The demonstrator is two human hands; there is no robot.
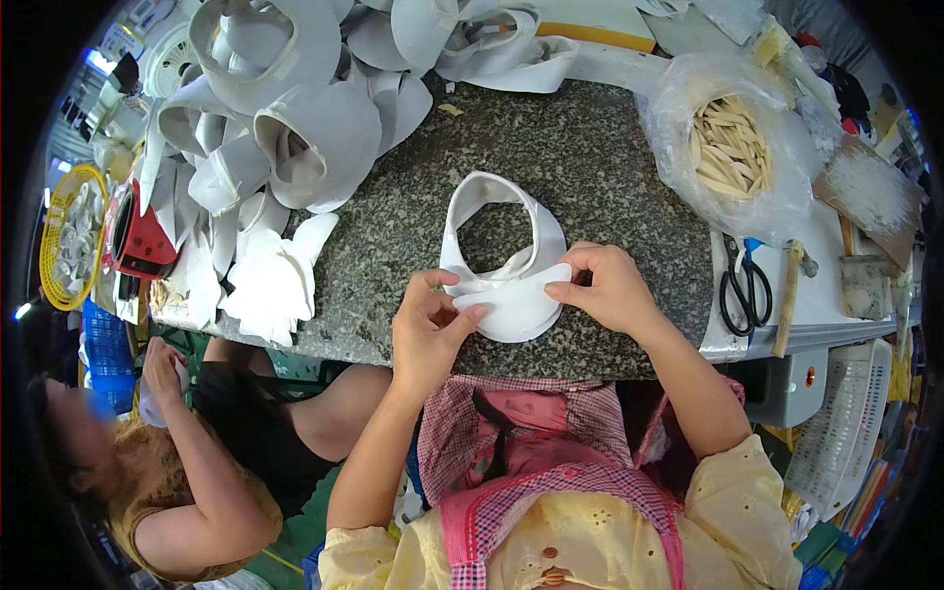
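Observation:
On the granite tabletop [393,231] in front of me lies a white shoe upper [547,234], its ring-shaped opening on the far side and its rounded toe toward me. A thin white curved piece [519,300] lies over the toe part. My left hand [425,329] pinches the left end of this piece between thumb and fingers, close against the upper. At the other end, my right hand [608,287] grips the piece with thumb on top and fingers bent. Part of the upper beneath the piece is hidden.
More white uppers [320,147] pile up at the far left, with flat white pieces [270,280] before them. To the right are a plastic bag [678,128] of beige strips [730,147], black-handled scissors [744,295] and a wooden-handled tool [788,300]. Another person [197,492] sits at left.

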